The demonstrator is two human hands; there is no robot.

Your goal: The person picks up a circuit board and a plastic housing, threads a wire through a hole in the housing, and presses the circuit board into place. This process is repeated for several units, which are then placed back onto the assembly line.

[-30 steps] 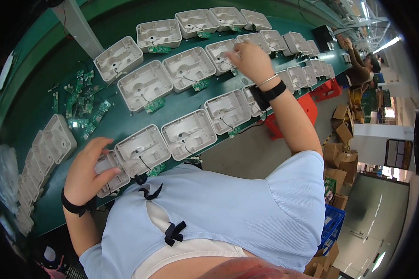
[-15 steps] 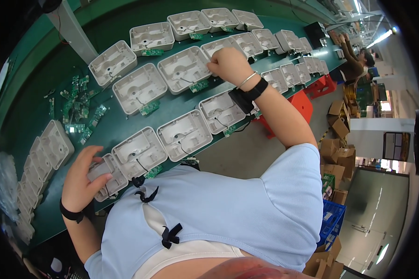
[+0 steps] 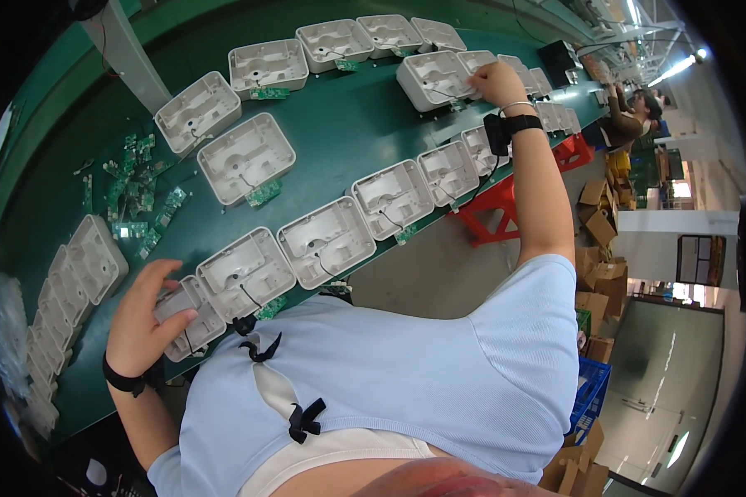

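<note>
My right hand (image 3: 499,83) reaches far forward, its fingers closed at the rim of a light-grey plastic housing (image 3: 429,81) in the middle row. A small green circuit board (image 3: 457,106) hangs by a wire from that housing. At the near left, my left hand (image 3: 145,319) spans the end of another housing (image 3: 197,319), thumb on one side and fingers on the other. Its index finger stands off the plastic. Beside it in the near row lie more open housings (image 3: 247,269), with wires and green boards (image 3: 272,308) attached.
Housings (image 3: 267,65) line the far side of the green table (image 3: 340,157). Loose circuit boards (image 3: 133,178) lie heaped at the left, near stacked housings (image 3: 95,257) and clear plastic bags (image 3: 8,331). Red stools (image 3: 493,211) stand beyond the table edge. A co-worker (image 3: 634,116) sits farther along.
My right hand has moved right and away, and middle-row housings have shifted with it, leaving a gap beside the one at the left. My left hand has stayed in place.
</note>
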